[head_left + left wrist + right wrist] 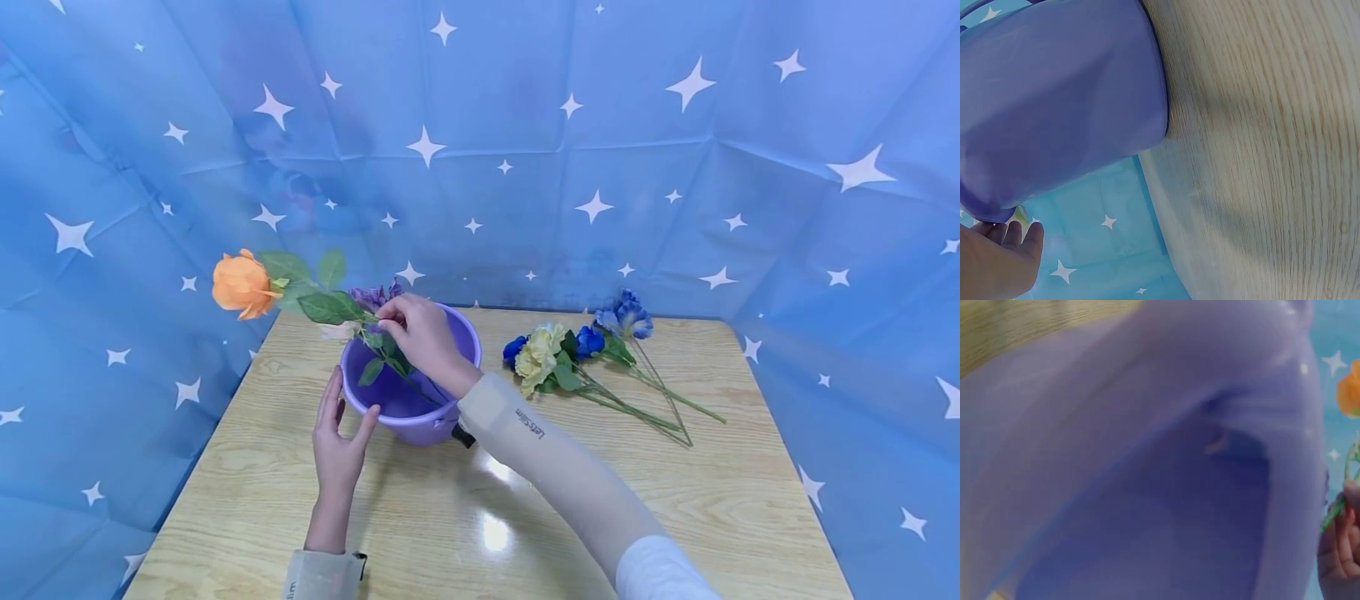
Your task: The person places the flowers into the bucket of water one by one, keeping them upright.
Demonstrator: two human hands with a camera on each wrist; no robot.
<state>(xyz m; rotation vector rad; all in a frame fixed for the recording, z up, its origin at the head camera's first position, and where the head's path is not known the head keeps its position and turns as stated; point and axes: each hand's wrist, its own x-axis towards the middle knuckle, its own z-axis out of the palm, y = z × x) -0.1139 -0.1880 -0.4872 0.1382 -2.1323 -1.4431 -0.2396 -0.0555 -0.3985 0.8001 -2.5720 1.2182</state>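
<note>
A purple bucket stands upright on the table. My right hand is over its mouth and pinches the green stem of an orange rose. The bloom points left beyond the rim, and the stem's lower end slants down into the bucket. At the bucket's left side, my left hand touches the rim with fingers extended and thumb spread; the left wrist view shows its fingertips right at the rim. Purple flowers and a pale bloom show at the bucket's back left rim, partly hidden by leaves.
To the right on the wooden table lie a cream flower, a blue rose and a lighter blue flower, their stems pointing front right. A blue star-patterned cloth hangs behind and at both sides.
</note>
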